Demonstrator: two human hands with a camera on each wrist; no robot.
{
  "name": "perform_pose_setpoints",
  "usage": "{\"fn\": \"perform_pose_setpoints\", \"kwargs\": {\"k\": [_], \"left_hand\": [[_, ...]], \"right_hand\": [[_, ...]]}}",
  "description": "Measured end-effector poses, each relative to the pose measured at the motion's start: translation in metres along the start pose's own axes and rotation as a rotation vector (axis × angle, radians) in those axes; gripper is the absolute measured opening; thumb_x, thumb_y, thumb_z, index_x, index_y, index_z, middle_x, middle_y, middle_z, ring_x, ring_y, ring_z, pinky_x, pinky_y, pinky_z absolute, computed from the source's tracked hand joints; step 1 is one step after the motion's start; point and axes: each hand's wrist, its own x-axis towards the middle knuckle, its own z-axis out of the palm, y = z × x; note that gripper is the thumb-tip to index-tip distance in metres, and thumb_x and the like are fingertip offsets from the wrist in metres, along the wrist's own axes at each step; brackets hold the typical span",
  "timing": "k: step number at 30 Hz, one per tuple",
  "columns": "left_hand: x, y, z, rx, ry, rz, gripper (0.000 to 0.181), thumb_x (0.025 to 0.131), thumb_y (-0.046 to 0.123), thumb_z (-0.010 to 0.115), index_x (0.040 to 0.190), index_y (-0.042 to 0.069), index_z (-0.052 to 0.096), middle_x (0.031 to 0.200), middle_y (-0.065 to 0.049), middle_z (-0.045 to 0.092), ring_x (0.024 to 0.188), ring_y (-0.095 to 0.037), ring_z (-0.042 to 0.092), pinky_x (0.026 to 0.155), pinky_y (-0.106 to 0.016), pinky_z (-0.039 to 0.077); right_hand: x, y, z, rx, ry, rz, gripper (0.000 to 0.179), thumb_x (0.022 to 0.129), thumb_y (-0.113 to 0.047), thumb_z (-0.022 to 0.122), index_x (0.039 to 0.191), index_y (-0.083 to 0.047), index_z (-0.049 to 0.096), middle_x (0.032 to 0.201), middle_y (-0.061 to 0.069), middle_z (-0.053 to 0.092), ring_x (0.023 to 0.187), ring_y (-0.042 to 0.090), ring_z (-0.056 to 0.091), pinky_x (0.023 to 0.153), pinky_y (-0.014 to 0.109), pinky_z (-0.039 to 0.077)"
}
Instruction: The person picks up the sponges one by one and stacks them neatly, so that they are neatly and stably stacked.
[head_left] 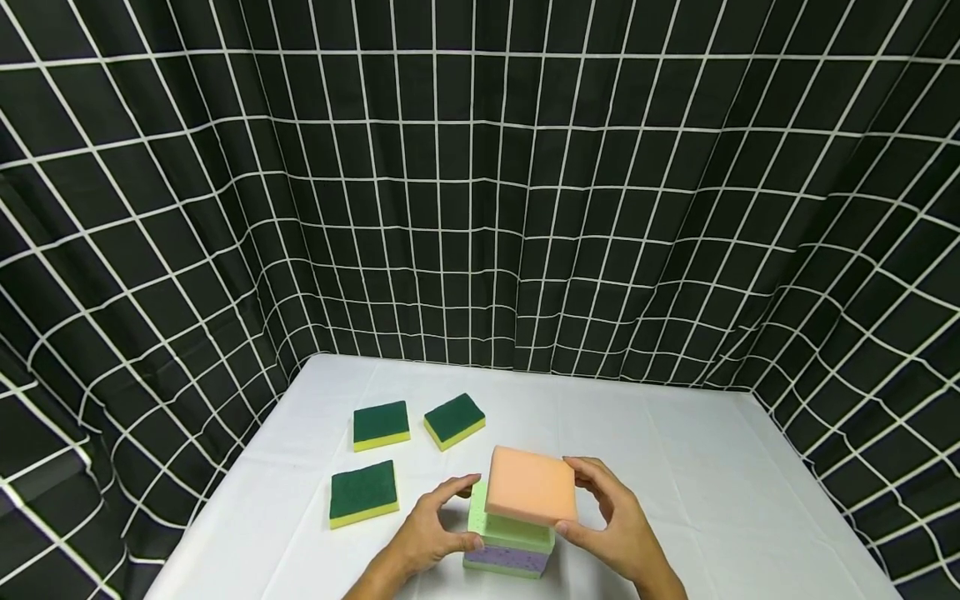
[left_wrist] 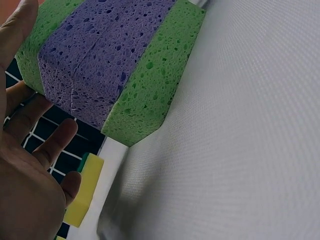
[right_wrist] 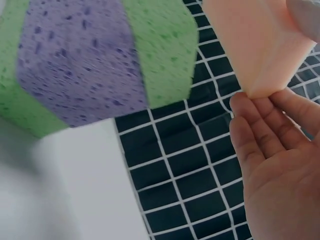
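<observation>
An orange sponge (head_left: 534, 485) is held at its right side by my right hand (head_left: 617, 525), thumb at the near corner and fingers at the far one. It hangs tilted above a stack of porous sponges, with a gap showing in the right wrist view. The stack has a light green sponge (head_left: 498, 527) on top, purple layers (left_wrist: 107, 55) in the middle and another green sponge (left_wrist: 155, 75) at the bottom. My left hand (head_left: 427, 533) holds the stack's left side near the top, thumb at the near corner, index finger at the far corner. Its lower fingers hang loose.
Three yellow sponges with dark green scouring tops lie left of the stack: one at the back left (head_left: 381, 422), one at the back middle (head_left: 454, 418), one nearer (head_left: 363, 492). A white cloth (head_left: 675, 467) covers the table. Black grid-patterned curtains (head_left: 480, 208) surround it.
</observation>
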Motion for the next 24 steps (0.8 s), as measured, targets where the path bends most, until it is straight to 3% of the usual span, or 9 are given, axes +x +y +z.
{"fn": "perform_pose_setpoints", "kwargs": {"k": [3,9,17,24], "left_hand": [[0.000,0.000,0.000,-0.007,-0.001,0.002,0.083,0.071,0.035,0.084,0.141,0.010,0.049,0.123,0.003,0.058,0.116,-0.021,0.048,0.100,-0.061,0.027],[-0.002,-0.002,0.001,-0.017,0.008,0.000,0.079,0.068,0.034,0.086,0.139,0.021,0.052,0.122,0.005,0.058,0.115,-0.022,0.049,0.100,-0.060,0.027],[-0.002,0.000,0.001,0.001,0.015,-0.018,0.080,0.068,0.028,0.087,0.139,0.018,0.052,0.123,0.002,0.058,0.115,-0.023,0.048,0.100,-0.061,0.027],[0.000,0.001,0.000,0.013,0.019,-0.026,0.080,0.069,0.027,0.088,0.139,0.017,0.051,0.125,0.003,0.057,0.115,-0.024,0.048,0.100,-0.061,0.029]], "right_hand": [[-0.002,0.004,0.005,0.013,-0.013,0.006,0.074,0.071,0.009,0.079,0.137,-0.001,0.048,0.127,0.018,0.052,0.114,0.025,0.052,0.097,0.025,0.040],[-0.008,0.008,0.015,0.013,-0.032,0.031,0.072,0.073,0.006,0.080,0.136,0.001,0.047,0.126,0.016,0.053,0.114,0.024,0.052,0.097,0.026,0.041],[-0.012,0.011,0.022,-0.043,-0.034,0.059,0.066,0.077,-0.003,0.080,0.135,-0.002,0.049,0.124,0.010,0.055,0.112,0.022,0.054,0.095,0.026,0.043],[-0.012,0.014,0.023,-0.094,-0.039,0.069,0.066,0.078,-0.007,0.081,0.134,0.004,0.048,0.125,0.009,0.053,0.114,0.021,0.054,0.096,0.026,0.043]]}}
